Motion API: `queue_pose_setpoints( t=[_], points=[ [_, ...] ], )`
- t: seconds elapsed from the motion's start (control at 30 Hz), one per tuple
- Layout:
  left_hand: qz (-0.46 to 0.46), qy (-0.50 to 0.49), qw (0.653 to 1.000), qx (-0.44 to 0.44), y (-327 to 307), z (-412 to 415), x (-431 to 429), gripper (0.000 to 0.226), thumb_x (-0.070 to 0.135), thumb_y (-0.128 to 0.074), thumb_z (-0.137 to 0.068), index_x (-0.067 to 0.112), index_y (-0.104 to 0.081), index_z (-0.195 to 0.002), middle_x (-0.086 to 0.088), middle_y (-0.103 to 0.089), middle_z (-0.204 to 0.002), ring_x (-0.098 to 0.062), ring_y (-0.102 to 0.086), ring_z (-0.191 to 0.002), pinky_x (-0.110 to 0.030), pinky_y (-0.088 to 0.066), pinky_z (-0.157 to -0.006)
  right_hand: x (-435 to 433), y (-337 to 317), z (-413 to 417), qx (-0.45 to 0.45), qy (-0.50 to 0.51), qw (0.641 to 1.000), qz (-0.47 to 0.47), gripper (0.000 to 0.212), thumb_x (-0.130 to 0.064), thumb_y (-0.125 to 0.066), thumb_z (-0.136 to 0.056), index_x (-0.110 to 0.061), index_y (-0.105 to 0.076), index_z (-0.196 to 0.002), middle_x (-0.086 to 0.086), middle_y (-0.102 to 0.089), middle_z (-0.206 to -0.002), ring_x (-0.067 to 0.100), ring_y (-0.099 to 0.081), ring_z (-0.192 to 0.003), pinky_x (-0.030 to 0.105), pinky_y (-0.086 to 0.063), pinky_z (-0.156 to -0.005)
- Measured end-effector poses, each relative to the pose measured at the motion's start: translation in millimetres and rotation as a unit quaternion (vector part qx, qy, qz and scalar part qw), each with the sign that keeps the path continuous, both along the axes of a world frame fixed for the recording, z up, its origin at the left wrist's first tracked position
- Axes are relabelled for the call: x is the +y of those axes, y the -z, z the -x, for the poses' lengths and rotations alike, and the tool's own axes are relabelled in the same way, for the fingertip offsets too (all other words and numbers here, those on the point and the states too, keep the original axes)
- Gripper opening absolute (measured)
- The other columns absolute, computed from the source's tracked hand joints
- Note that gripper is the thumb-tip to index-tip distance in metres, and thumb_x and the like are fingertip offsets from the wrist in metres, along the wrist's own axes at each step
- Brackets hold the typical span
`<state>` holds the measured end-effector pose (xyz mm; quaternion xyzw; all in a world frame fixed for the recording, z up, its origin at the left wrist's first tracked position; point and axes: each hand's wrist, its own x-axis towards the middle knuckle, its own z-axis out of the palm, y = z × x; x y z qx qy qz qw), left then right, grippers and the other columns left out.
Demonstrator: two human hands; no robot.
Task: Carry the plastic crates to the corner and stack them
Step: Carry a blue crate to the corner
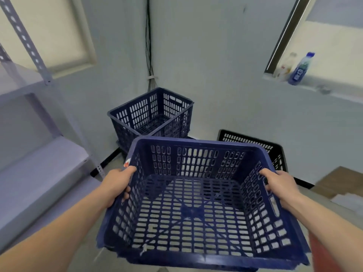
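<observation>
A person holds an empty blue plastic crate [196, 203] low in the frame, left hand [117, 183] clamped on its left rim, right hand [279, 185] gripping its right rim. Above it, centre frame, another blue crate [151, 114] sits in the corner; a black crate [255, 146] lies to its right.

Floor [110, 174] of the room corner, pale grey with a dark skirting strip along the walls: a dark blue slatted crate [151, 114] stands upright on it, close into the corner. A black crate [255, 146] rests on the floor to the right, against the wall, partly hidden. The metal shelf unit [29, 154] stands at left; a window ledge [318, 85] at right carries two bottles [300, 69].
</observation>
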<state>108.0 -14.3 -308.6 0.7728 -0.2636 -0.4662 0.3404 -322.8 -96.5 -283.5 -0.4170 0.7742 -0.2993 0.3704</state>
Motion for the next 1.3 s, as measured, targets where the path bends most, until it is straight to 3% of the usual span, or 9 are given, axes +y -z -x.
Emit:
queue_pose_setpoints(
  t=[0.13, 0.37, 0.47, 0.57, 0.7, 0.8, 1.0, 1.17, 1.3],
  points=[
    [-0.001, 0.061, 0.998, 0.004, 8.9, 21.4, -67.1, 0.051, 0.045, -0.055, -0.097, -0.004, -0.060, -0.109, -0.018, -0.059, -0.071, -0.027, -0.054, -0.051, -0.036, -0.043, -0.053, -21.5, -7.0, 26.2, 0.029, 0.052, 0.998, -0.001, 0.028, -0.031, -0.067, -0.094, -0.006, -0.061, -0.084, 0.015, -0.065, -0.078, 0.029, -0.056, -0.068, 0.038, -0.038, -0.063],
    [-0.006, 0.148, 0.989, 0.022, 8.5, 62.1, -164.0, 0.053, 0.047, -0.055, -0.098, 0.002, -0.055, -0.124, -0.017, -0.058, -0.072, -0.027, -0.053, -0.052, -0.035, -0.043, -0.051, -40.6, -18.5, 62.2, 0.015, 0.133, 0.991, 0.000, 0.024, -0.029, -0.069, -0.093, -0.006, -0.064, -0.093, 0.013, -0.066, -0.073, 0.033, -0.063, -0.066, 0.039, -0.049, -0.065],
    [-0.008, 0.172, 0.985, 0.026, 9.1, 83.4, -202.8, 0.059, 0.050, -0.056, -0.095, 0.001, -0.054, -0.130, -0.016, -0.058, -0.071, -0.027, -0.053, -0.052, -0.035, -0.044, -0.053, -49.4, -6.9, 88.7, 0.009, 0.169, 0.985, -0.009, 0.035, -0.050, -0.071, -0.079, -0.018, -0.071, -0.094, 0.011, -0.076, -0.074, 0.038, -0.073, -0.070, 0.053, -0.061, -0.080],
    [-0.013, 0.191, 0.981, 0.017, 9.5, 109.0, -238.4, 0.060, 0.051, -0.056, -0.094, 0.002, -0.056, -0.129, -0.017, -0.060, -0.070, -0.028, -0.054, -0.051, -0.036, -0.045, -0.054, -65.9, 20.1, 132.1, -0.002, 0.188, 0.982, -0.012, 0.048, -0.061, -0.067, -0.066, -0.023, -0.074, -0.094, 0.012, -0.078, -0.077, 0.041, -0.075, -0.072, 0.062, -0.061, -0.080],
    [-0.017, 0.202, 0.979, 0.009, 14.2, 149.1, -276.6, 0.054, 0.050, -0.056, -0.094, 0.001, -0.060, -0.119, -0.017, -0.059, -0.069, -0.027, -0.053, -0.050, -0.035, -0.044, -0.054, -96.1, 38.3, 172.9, -0.003, 0.206, 0.978, -0.023, 0.058, -0.063, -0.067, -0.061, -0.016, -0.076, -0.093, 0.015, -0.077, -0.075, 0.045, -0.073, -0.070, 0.056, -0.062, -0.076],
    [-0.027, 0.202, 0.979, 0.003, 19.4, 180.1, -301.5, 0.052, 0.048, -0.055, -0.096, 0.000, -0.061, -0.115, -0.017, -0.058, -0.071, -0.027, -0.052, -0.052, -0.035, -0.043, -0.055, -127.1, 40.2, 195.2, -0.003, 0.197, 0.980, -0.031, 0.051, -0.060, -0.067, -0.066, -0.017, -0.075, -0.091, 0.014, -0.077, -0.074, 0.044, -0.074, -0.072, 0.058, -0.061, -0.079],
    [-0.062, 0.187, 0.980, -0.013, 31.4, 231.2, -344.1, 0.054, 0.049, -0.057, -0.097, 0.003, -0.055, -0.124, -0.020, -0.060, -0.076, -0.030, -0.057, -0.058, -0.037, -0.047, -0.055, -194.0, 34.0, 242.1, 0.002, 0.157, 0.987, -0.039, 0.033, -0.047, -0.069, -0.082, -0.017, -0.072, -0.093, 0.011, -0.077, -0.075, 0.038, -0.075, -0.073, 0.057, -0.062, -0.081],
    [-0.071, 0.164, 0.984, -0.025, 41.8, 261.4, -371.4, 0.059, 0.052, -0.058, -0.096, 0.003, -0.053, -0.129, -0.020, -0.062, -0.078, -0.032, -0.060, -0.058, -0.038, -0.051, -0.054, -242.8, 31.8, 274.6, 0.009, 0.124, 0.991, -0.040, 0.033, -0.041, -0.070, -0.083, -0.010, -0.069, -0.094, 0.012, -0.075, -0.075, 0.036, -0.071, -0.066, 0.047, -0.057, -0.068],
    [-0.079, 0.154, 0.985, -0.019, 50.3, 277.8, -389.6, 0.058, 0.050, -0.059, -0.096, 0.002, -0.054, -0.128, -0.020, -0.061, -0.076, -0.031, -0.059, -0.054, -0.038, -0.050, -0.053, -269.4, 38.5, 291.1, 0.007, 0.120, 0.992, -0.045, 0.029, -0.040, -0.070, -0.085, -0.013, -0.069, -0.095, 0.011, -0.077, -0.081, 0.036, -0.073, -0.075, 0.049, -0.060, -0.078]
  ],
)
